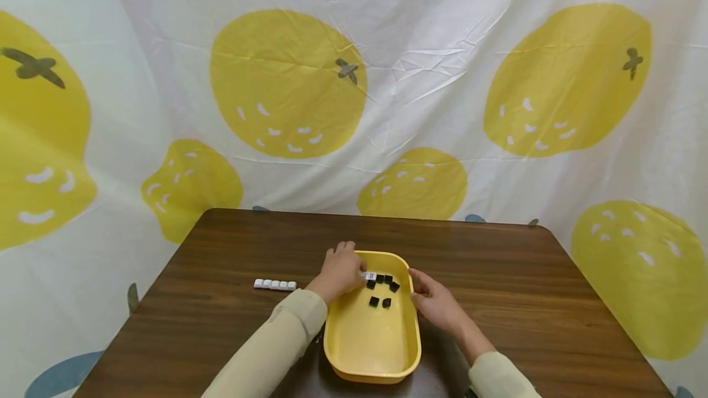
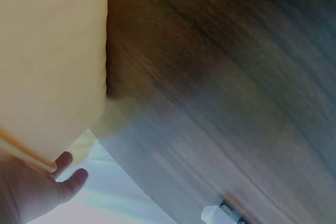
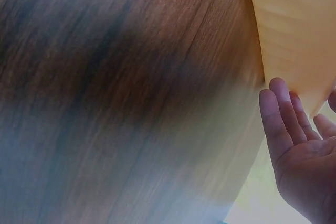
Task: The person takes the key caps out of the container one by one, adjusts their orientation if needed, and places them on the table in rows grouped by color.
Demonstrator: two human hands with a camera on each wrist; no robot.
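As the yellow tray [image 1: 372, 349] is sitting on the table [image 1: 509, 312], we're seeing small black pieces [image 1: 374, 301] lying in its far half, something white [image 1: 369, 276] just beside them. Our left hand [image 1: 340, 270] is reaching over the left rim; we're not making out whether its fingers are gripping anything. Our right hand [image 1: 434, 301] is holding its fingers straight at the right wall. Leftward, five white pieces [image 1: 275, 285] are forming a row.

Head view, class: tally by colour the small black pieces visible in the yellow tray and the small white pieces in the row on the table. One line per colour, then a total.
Black pieces in the yellow tray: 6
White pieces in the row on the table: 5
Total: 11
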